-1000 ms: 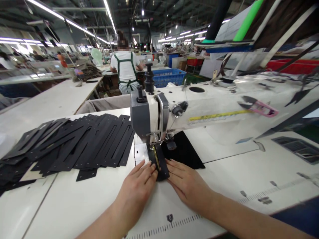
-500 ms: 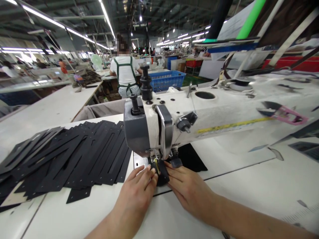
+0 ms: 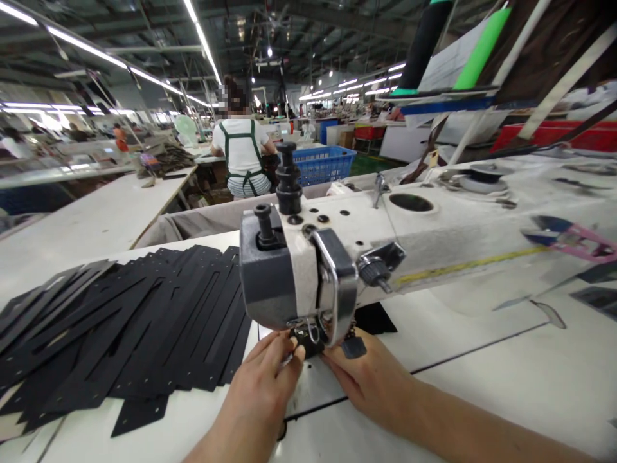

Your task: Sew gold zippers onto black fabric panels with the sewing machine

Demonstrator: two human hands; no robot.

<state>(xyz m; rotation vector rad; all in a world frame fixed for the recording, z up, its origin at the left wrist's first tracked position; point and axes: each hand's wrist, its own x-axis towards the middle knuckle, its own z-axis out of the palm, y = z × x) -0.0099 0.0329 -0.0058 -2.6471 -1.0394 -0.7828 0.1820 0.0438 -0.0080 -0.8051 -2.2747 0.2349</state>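
A black fabric piece [image 3: 311,347] lies under the needle area of a white and grey sewing machine [image 3: 267,276]. My left hand [image 3: 263,386] is closed on its left side, with thumb and fingertips pressed together at the edge. At the right side, my right hand [image 3: 373,376] grips the piece with bent fingers. Its fingertips are partly hidden by the machine head and a small dark guide. More black material [image 3: 376,318] shows behind the machine head, on the right.
Many black slotted strips [image 3: 159,321] lie fanned on the white table at left. Pink-handled snips [image 3: 573,238] rest on the machine arm. Thread cones [image 3: 482,48] stand above at right. Beyond, a person [image 3: 241,154] sits near a blue basket [image 3: 322,164].
The black piece has slid away from me under the machine head, so less of it shows. Its gold zip teeth are now out of sight. Both hands have stayed beside it.
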